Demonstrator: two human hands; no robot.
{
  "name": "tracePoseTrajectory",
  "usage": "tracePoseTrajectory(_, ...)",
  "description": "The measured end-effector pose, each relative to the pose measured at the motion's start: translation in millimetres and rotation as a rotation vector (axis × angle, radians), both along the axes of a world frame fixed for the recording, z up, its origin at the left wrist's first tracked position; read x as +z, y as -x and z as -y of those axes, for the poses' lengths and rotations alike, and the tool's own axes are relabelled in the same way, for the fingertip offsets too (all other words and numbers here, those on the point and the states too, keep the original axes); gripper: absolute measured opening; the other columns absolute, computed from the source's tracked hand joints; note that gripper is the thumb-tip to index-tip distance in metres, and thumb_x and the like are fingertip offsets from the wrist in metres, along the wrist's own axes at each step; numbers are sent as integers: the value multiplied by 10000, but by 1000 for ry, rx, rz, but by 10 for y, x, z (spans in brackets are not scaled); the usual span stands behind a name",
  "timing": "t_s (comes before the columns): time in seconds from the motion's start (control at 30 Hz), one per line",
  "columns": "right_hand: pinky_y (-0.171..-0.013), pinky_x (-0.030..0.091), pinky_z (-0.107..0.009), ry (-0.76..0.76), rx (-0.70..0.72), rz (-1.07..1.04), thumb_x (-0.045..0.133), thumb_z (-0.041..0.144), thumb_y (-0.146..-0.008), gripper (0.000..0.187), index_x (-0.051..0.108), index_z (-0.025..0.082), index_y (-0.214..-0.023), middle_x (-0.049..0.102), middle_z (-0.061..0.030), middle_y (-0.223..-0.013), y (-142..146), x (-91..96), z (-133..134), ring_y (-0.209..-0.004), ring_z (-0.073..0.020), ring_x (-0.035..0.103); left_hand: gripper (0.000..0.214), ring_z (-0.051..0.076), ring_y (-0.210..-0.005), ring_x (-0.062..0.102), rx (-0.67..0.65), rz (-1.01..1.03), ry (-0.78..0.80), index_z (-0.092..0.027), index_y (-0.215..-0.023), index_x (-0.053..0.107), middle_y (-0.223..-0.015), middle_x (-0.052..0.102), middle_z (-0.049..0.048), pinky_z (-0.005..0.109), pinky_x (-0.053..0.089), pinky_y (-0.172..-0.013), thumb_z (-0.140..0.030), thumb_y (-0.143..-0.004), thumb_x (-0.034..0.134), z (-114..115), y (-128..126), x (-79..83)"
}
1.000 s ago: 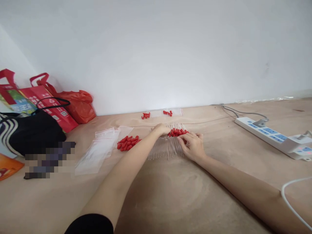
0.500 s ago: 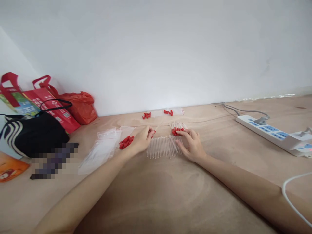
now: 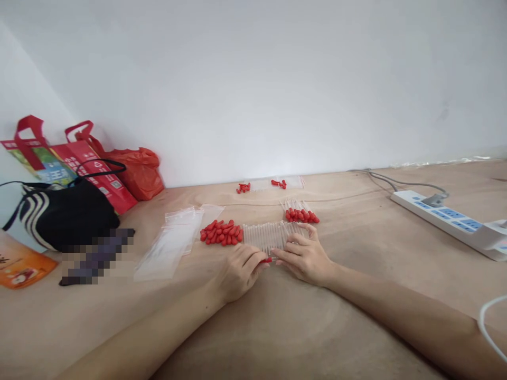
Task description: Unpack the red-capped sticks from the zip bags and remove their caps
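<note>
My left hand (image 3: 245, 269) is closed, pinching a small red rubber bulb (image 3: 267, 259). Against it, my right hand (image 3: 304, 256) has its fingertips together at a thin glass dropper tube (image 3: 274, 258), mostly hidden by the fingers. Just beyond both hands lies a row of bare clear tubes (image 3: 261, 235), partly covered by the right fingers. A pile of loose red bulbs (image 3: 222, 233) rests left of the row. Behind the right hand lie several droppers with red bulbs fitted (image 3: 301, 215), tubes pointing away from me.
Clear zip bags (image 3: 170, 245) lie left of the pile. Farther back are more red-bulbed droppers (image 3: 243, 188) on or in a clear bag. A power strip (image 3: 451, 216) with cables stands right. A black bag (image 3: 71, 216) and red bags (image 3: 138, 171) crowd the left by the wall.
Both hands have come nearer to me and together. A red-bulbed dropper in my left hand is gone from it, and a red bulb is there now. My right hand has left the fitted droppers.
</note>
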State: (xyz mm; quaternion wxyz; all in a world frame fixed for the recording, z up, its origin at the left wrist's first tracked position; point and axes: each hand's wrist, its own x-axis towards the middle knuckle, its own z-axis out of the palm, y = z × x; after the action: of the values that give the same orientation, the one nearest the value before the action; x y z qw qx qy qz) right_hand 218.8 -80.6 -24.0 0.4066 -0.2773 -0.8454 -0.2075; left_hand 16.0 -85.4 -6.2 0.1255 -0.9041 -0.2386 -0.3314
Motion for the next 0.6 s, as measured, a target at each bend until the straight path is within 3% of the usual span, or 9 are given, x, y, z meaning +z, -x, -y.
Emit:
tracePoseTrajectory(0.13,-924,184,-402,-2,14,15,488,294,-826,153,625,236,-863,564,54,-542,5,4,16,-658,-95,481,189,167,-783,533,6,-57,48,-168,-970,545,-875,614,59,301,392,-687,-268,-852,436,-11,-3,17)
tracePoseTrajectory(0.37,-916,183,-400,-7,4,50,440,289,-847,209,610,223,-745,505,57,-487,-12,27,41,-643,-93,458,196,136,-679,498,2,-70,84,-166,-731,554,-721,622,5,310,319,-680,-239,-857,423,-27,7,-9)
tracePoseTrajectory(0.6,-907,199,-396,-62,35,36,457,280,-840,193,589,209,-719,473,70,-458,-31,36,54,-616,-83,454,211,138,-697,479,29,-120,-5,-178,-679,546,-686,618,-13,340,280,-726,-232,-849,434,7,33,24)
